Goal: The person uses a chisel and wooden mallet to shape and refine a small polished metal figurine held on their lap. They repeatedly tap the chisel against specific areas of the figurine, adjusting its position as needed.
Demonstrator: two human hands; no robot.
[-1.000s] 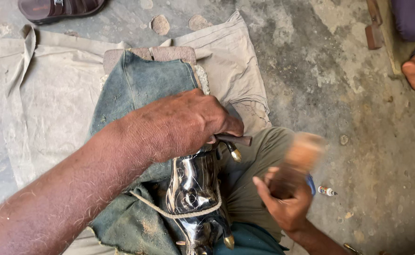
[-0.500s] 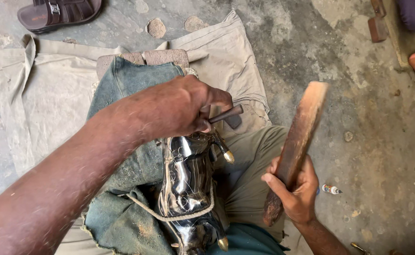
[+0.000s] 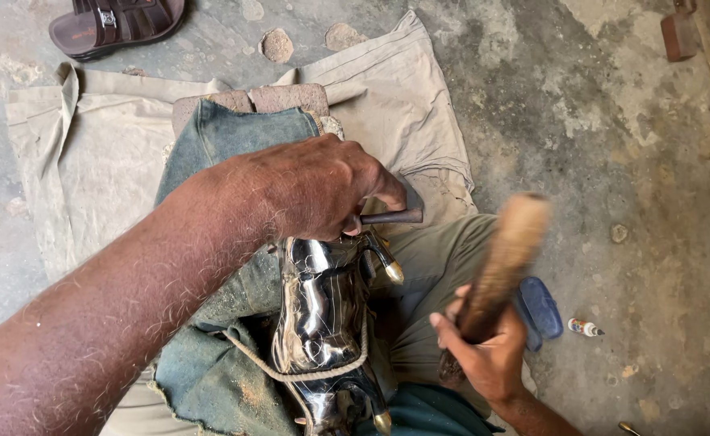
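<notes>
Nearest the camera, the right hand (image 3: 488, 359) is gripping a wooden mallet (image 3: 502, 262), which is now blurring as it tilts in toward the work after standing raised half a second ago. Beyond it, the left hand (image 3: 314, 190) is closing around a dark metal punch (image 3: 393, 216), holding it against the shiny metal piece (image 3: 322, 311) roped onto denim cloth (image 3: 209, 379) in the lap.

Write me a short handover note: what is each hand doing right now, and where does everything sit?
Left hand: closed on a short dark metal punch, tip toward the shiny metal figure.
Right hand: gripping a wooden mallet, raised and blurred.
The figure lies on the denim cloth over the lap, a cord looped round it.
Nearby on the floor: a blue object, a small tube.
Done or left: cannot tell from this view.
</notes>
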